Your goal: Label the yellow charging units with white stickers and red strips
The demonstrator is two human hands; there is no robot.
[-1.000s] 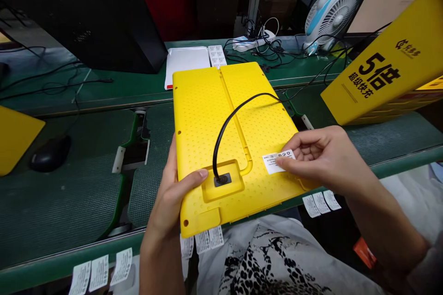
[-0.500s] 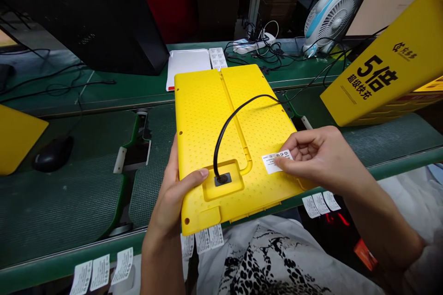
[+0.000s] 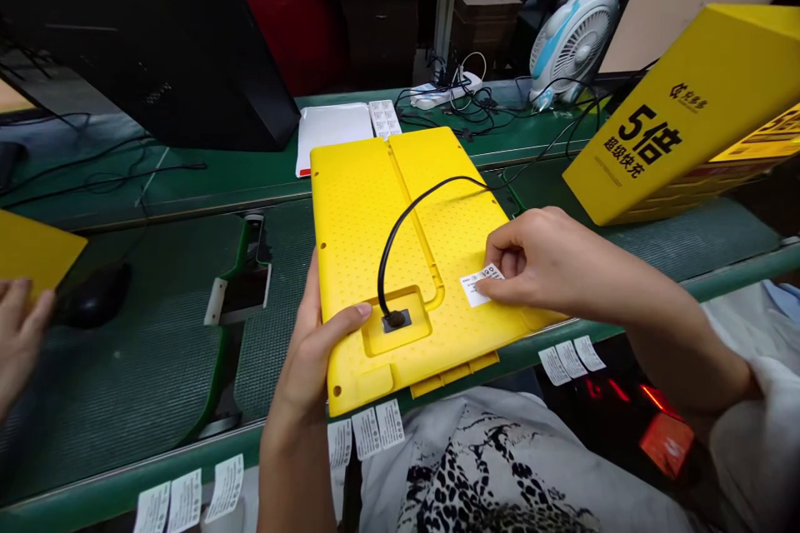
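A flat yellow plastic casing (image 3: pixel 350 225) is tilted in front of me, its dimpled side facing up. A black cable (image 3: pixel 392 233) loops out of a socket in its recessed pocket. My left hand (image 3: pixel 306 358) is closed round the casing's left edge, thumb on top beside the pocket. With curled fingers and thumb, my right hand (image 3: pixel 531 258) pinches the right part of a small white printed label (image 3: pixel 473 291). The label lies against the casing's lower right area; whether it is stuck down I cannot tell.
White labels hang along the bench edge (image 3: pixel 375 429). At right stands a yellow box-shaped unit (image 3: pixel 650 125); behind are a fan (image 3: pixel 578 37) and tangled cables. Another person's hand (image 3: pixel 22 333) touches a yellow panel (image 3: pixel 43 258) at left, near a black mouse (image 3: pixel 100 296).
My right hand has shifted slightly left with the label and covers more of it. Another person's hand has come into view at the left. The camera view has shifted a little.
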